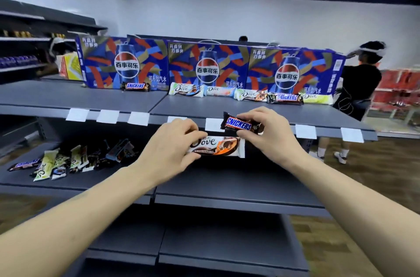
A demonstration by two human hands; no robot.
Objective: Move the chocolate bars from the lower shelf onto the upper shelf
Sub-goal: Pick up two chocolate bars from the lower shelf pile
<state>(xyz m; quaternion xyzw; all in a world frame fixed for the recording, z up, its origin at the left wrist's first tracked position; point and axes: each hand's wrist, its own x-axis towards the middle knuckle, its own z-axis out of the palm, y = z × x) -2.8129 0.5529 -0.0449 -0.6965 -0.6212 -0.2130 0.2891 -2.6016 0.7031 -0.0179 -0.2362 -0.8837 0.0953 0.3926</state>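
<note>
My left hand (169, 145) pinches the left end of a white Dove bar (219, 147), held level in front of the lower shelf. My right hand (266, 133) grips a dark Snickers bar (238, 124) just above it, at the height of the upper shelf's front edge. On the upper shelf (91, 97) several Dove and Snickers bars (247, 95) lie in a row before blue cola cartons, and one Snickers (135, 86) sits apart to the left. A loose pile of bars (68, 161) lies at the left of the lower shelf (227, 183).
Blue cola cartons (208, 67) line the back of the upper shelf. White price tags (108, 116) hang along its front edge. A person in black (361, 81) stands at the right end of the shelving. More shelves (22, 54) stand far left.
</note>
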